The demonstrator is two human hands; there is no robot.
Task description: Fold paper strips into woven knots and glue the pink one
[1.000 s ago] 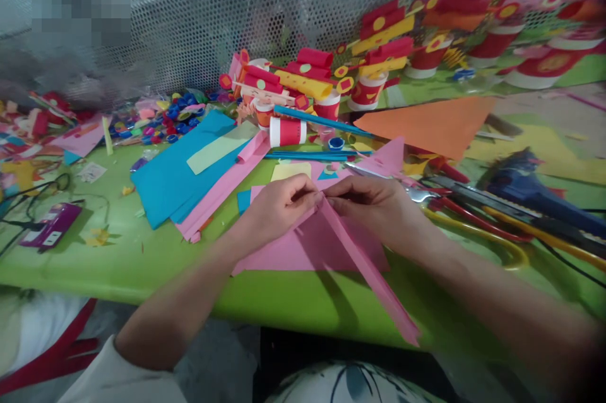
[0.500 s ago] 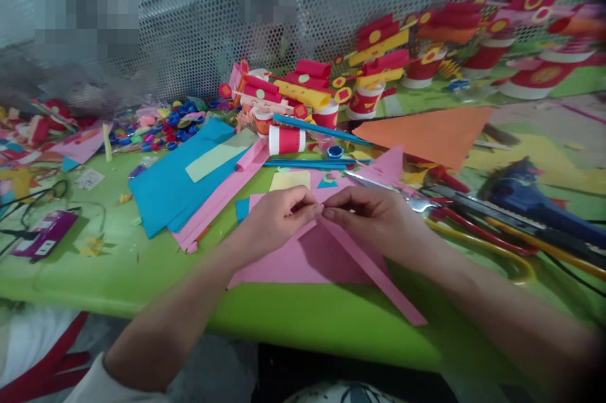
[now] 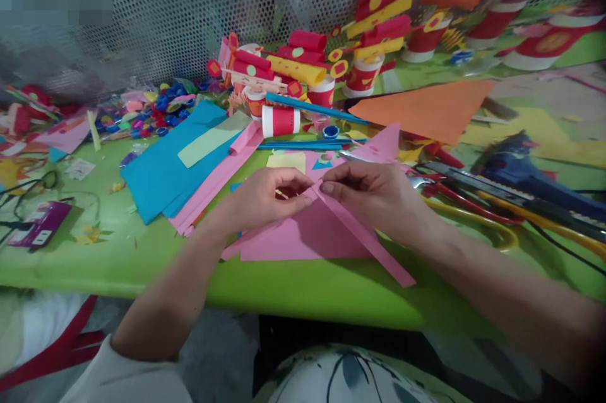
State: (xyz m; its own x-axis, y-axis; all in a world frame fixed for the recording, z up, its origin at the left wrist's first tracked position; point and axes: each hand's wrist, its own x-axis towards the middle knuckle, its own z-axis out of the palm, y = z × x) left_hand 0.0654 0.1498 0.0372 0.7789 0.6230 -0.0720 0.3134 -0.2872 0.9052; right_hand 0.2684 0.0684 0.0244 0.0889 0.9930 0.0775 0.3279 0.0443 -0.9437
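Over a pink paper sheet, both my hands are pinching narrow pink paper strips where they meet. My left hand has thumb and fingers closed on the strip end, and a strip runs from under it down to the left. My right hand pinches the top of the other pink strip, which slants down to the right past the sheet's edge. Whether the strips are joined I cannot tell. Just beyond my fingers lie a pale yellow paper piece and a small blue scrap.
Blue paper and folded pink strips lie left. A red-and-white paper cup rests on its side behind. To the right are a box cutter, yellow-and-red-handled tools and a blue glue gun. Decorated cups line the mesh.
The view has tilted, so the table sits higher. My fingertips have parted slightly, and the strips now show crossing between them, one stretching left beneath my left hand.
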